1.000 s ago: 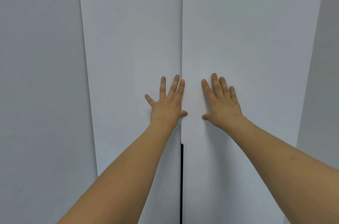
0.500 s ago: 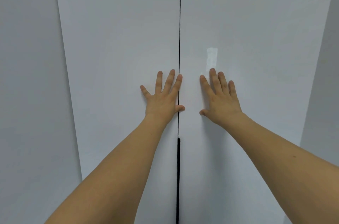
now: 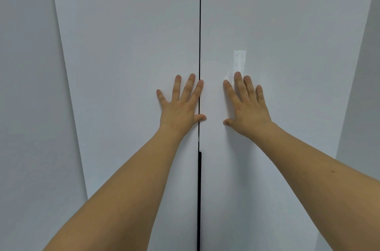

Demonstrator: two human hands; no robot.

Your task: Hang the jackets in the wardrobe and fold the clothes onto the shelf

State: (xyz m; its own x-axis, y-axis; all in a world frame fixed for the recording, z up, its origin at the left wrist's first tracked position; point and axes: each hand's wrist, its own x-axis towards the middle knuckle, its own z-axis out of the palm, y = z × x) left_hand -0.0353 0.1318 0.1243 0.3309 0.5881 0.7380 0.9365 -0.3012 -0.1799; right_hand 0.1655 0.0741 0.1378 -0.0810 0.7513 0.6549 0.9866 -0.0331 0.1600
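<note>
A person stands square to a tall, glossy white wardrobe, both bare forearms reaching forward from the bottom of the head view. At far left a plain pale grey wall (image 3: 26, 106) flanks the cabinet. Next comes the smooth white left wardrobe door (image 3: 127, 45), on which the left hand (image 3: 180, 106) lies flat, fingers straight and fanned apart, its forefinger running along the door's inner edge and its thumb tip reaching across the thin dark centre seam (image 3: 199, 24) where the two panels meet. Lower down, that seam widens into a narrow black strip (image 3: 199, 199), possibly a recessed pull, though its make cannot be told. To the right of the seam, the right hand (image 3: 246, 108) presses palm-down on the matching white right wardrobe door (image 3: 298, 34), fingers extended and slightly splayed, just below a small bright reflection (image 3: 239, 59) on the sheen of the panel. A second stretch of grey wall (image 3: 368, 86) closes the picture at far right. Neither hand holds anything. The doors appear shut flush, so the jackets, folded clothes, rail and shelf are all out of sight; whether they already sit inside cannot be seen. Judged from the closed doors and empty hands, this is either the closing gesture or the very beginning.
</note>
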